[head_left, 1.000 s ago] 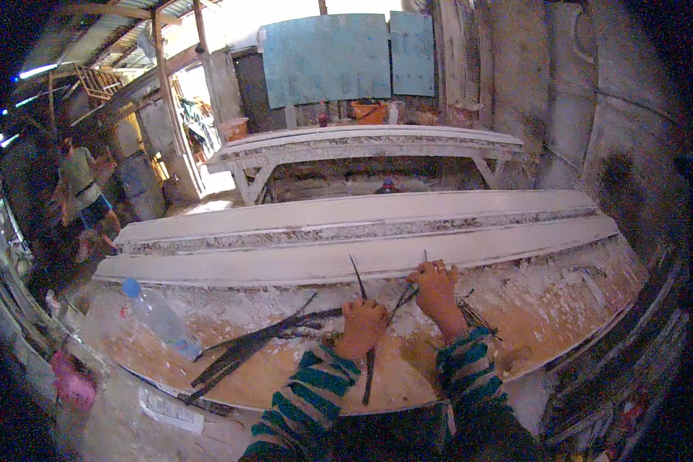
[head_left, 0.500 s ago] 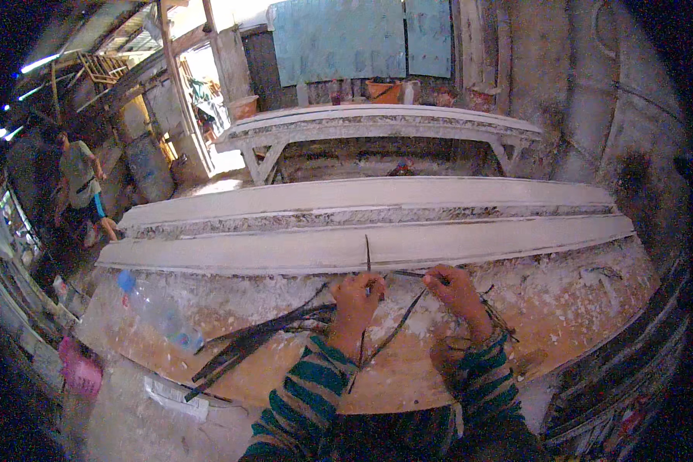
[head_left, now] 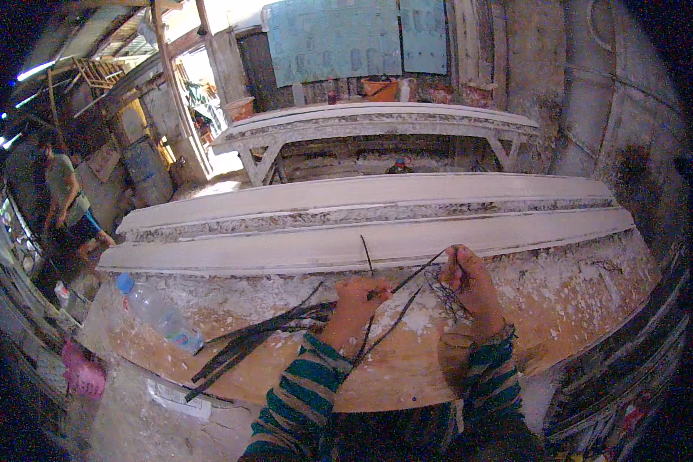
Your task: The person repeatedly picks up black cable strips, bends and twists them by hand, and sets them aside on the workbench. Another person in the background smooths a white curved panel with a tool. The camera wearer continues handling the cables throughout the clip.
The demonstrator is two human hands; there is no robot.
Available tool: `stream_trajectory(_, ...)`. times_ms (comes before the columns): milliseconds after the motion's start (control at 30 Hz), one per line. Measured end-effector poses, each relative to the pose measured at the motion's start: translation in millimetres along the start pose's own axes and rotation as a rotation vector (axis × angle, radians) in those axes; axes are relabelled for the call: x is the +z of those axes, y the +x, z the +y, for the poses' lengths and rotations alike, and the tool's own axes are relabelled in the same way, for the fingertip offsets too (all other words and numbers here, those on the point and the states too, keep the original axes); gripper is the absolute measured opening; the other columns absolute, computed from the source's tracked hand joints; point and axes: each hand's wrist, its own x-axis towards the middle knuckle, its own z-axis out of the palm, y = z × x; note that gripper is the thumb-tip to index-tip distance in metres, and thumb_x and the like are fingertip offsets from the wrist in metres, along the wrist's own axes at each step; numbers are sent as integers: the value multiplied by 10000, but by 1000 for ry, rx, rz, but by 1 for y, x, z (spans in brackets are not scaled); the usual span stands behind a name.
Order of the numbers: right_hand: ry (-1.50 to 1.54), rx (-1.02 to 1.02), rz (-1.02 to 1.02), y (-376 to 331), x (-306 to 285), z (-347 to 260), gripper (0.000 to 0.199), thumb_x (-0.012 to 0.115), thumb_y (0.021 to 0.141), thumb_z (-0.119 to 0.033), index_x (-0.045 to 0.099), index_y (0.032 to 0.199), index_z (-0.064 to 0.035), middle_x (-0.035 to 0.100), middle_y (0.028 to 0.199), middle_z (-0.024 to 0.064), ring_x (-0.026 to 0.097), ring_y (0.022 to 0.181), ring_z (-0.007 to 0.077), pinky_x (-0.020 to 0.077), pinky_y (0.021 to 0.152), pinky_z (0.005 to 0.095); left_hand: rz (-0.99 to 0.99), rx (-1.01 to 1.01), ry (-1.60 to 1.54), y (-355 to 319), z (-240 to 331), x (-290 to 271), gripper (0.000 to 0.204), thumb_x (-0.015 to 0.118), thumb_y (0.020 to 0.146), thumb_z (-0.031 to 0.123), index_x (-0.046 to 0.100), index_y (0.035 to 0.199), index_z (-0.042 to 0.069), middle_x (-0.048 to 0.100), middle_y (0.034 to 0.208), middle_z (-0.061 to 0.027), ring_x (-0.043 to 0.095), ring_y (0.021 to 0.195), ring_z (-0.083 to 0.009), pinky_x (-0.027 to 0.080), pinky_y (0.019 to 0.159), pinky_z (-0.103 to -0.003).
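Note:
My left hand [head_left: 356, 302] is closed over the bench, pinching a thin dark strip [head_left: 417, 276]. That strip runs taut, up and to the right, into the closed fingers of my right hand [head_left: 470, 282]. Other dark lengths pass by my left hand: one end points up past it, and others trail down toward my left wrist. A bundle of dark flat strips [head_left: 258, 339] lies on the bench left of my left forearm. Beside my right hand is a small tangle of thin dark strands [head_left: 443, 299]. The material of the strips is not clear.
Two long white boards [head_left: 277, 250] lie across the bench [head_left: 562, 323], which is specked with white crumbs. A clear bottle with a blue cap [head_left: 158, 314] lies at left. Behind stands a white trestle table [head_left: 377, 119]. A person [head_left: 68, 196] is at far left.
My right hand has moved right and slightly up, drawing the strip into a longer slanted line from my left hand. The person at far left has moved left.

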Motion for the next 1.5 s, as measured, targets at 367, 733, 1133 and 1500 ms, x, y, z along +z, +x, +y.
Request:
stream_trajectory(367,130,-53,-110,-1,-3,-6,494,553,872,-162,369,1309,-24,606,884,9,537,640,127,467,698,290,-212,84,51,-4,-6,14,188,673,696,257,667,872,191,640,798,35,572,836,-191,316,794,-431)
stream_trajectory(733,188,-230,-70,-1,-18,-9,601,575,856,-147,266,1368,-92,626,976,-16,580,659,147,489,784,338,-70,72,69,-7,-8,21,158,631,754,311,671,811,168,648,851,-10,576,862,-223,328,778,-460)
stream_trajectory(1133,95,-85,-123,2,-2,14,223,576,860,-160,494,1051,-82,625,872,61,579,708,169,470,755,345,-52,-419,-689,-4,22,-8,210,682,788,232,674,868,39,634,796,-30,554,750,-118,426,681,-256)
stream_trajectory(1500,-514,113,-221,2,17,50,82,630,806,-130,567,788,-80,600,827,15,527,770,106,417,733,263,-94,-443,-820,-4,20,1,117,645,812,131,668,854,24,624,750,17,528,685,-59,409,631,-210)
